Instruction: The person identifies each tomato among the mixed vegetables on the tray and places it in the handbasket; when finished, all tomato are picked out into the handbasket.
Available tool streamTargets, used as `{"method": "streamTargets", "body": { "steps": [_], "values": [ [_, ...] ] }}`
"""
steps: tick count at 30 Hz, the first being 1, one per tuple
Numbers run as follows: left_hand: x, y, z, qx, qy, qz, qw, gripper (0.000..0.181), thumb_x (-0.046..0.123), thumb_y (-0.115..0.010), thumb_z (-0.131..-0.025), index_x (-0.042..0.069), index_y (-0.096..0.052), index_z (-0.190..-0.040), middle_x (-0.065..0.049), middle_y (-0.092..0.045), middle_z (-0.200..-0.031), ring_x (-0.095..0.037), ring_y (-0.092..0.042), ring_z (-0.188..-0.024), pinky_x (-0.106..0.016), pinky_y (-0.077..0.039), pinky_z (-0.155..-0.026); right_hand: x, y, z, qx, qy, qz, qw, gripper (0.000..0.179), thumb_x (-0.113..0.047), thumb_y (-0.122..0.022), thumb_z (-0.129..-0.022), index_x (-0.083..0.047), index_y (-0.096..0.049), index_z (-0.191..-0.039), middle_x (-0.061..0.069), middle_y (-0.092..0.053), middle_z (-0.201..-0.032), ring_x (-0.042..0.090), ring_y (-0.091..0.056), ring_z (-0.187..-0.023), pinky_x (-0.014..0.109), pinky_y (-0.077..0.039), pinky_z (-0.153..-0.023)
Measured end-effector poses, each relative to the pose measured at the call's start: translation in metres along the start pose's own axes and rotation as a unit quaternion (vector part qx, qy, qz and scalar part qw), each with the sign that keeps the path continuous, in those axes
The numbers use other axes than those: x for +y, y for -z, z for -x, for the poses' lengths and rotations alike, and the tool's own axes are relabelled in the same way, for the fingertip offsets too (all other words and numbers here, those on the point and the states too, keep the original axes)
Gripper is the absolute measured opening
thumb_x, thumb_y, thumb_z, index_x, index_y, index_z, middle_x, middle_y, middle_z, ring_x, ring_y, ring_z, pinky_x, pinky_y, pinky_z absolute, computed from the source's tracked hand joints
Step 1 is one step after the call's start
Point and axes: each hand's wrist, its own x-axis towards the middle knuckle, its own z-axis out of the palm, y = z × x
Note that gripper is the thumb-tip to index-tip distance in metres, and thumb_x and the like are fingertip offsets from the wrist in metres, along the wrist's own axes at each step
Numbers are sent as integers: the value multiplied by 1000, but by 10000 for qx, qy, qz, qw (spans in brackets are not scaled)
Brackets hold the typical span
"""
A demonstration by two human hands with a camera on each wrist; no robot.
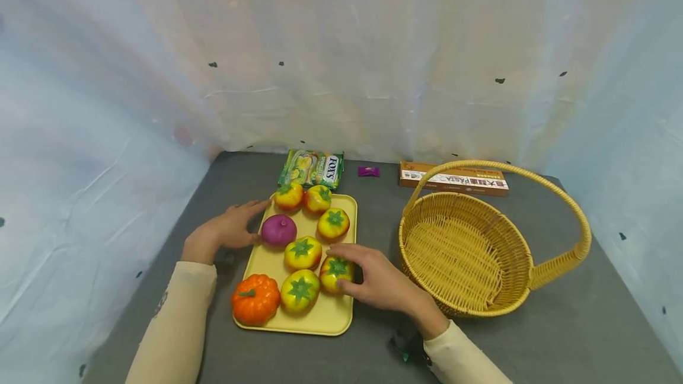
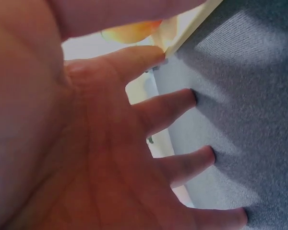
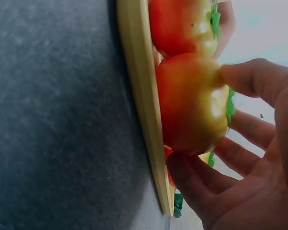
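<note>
My right hand [image 1: 376,274] was curled round a yellow-and-red persimmon [image 1: 329,275], thumb on one side and fingers on the other, while the fruit sat at the right edge of a pale yellow tray [image 1: 331,319]. My left hand [image 1: 228,228] held nothing; its fingers were spread apart beside the tray's left edge, the index fingertip at the rim and the thumb near a purple onion [image 1: 279,231]. Five other persimmons [image 1: 303,253] shared the tray, and an orange pumpkin [image 1: 258,304] filled its near left corner. The tray lay towards the left edge of the dark grey tabletop [image 1: 565,325], a wicker basket [image 1: 453,253] towards the right. Along the back edge were a green FOX'S packet [image 1: 312,168], a small purple packet [image 1: 369,171] and a PASTA box [image 1: 453,179]. Pale, dark-flecked sheeting [image 1: 373,46] hung behind and on both sides.
</note>
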Motion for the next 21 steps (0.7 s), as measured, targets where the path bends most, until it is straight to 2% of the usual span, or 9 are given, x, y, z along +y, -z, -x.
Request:
{"method": "streamTargets", "body": {
  "steps": [5,10,17,21],
  "values": [
    [-2,4,3,-80,-48,6,10000,94,31,-84,-94,14,-34,-173,-34,-29,-175,-73,-21,-155,-87,-26,-119,0,0,1,162,-209,140,9996,57,-25,-83,-97,-17,-66,-151,-1,-67,-152,18,-60,-144,48,-49,-122],
    [-4,5,1,-141,-1,-1,9999,93,32,-83,-95,16,-35,-173,-32,-29,-176,-71,-21,-156,-87,-25,-120,0,2,2,133,-164,311,9993,61,-18,-82,-93,-16,-65,-152,0,-66,-153,17,-60,-144,47,-51,-121],
    [-6,4,-1,-158,42,-3,9999,93,33,-84,-95,19,-35,-173,-30,-29,-176,-69,-23,-157,-86,-26,-120,-1,3,3,115,-155,314,9993,63,-20,-84,-93,-13,-65,-152,1,-68,-149,17,-63,-138,46,-54,-116],
    [-5,5,-1,-178,78,7,9998,93,33,-84,-95,19,-35,-173,-30,-28,-177,-69,-23,-157,-85,-26,-121,-2,2,2,135,-138,385,9991,62,-22,-87,-92,-14,-67,-150,-1,-70,-140,14,-66,-122,39,-58,-105]
  ]
}}
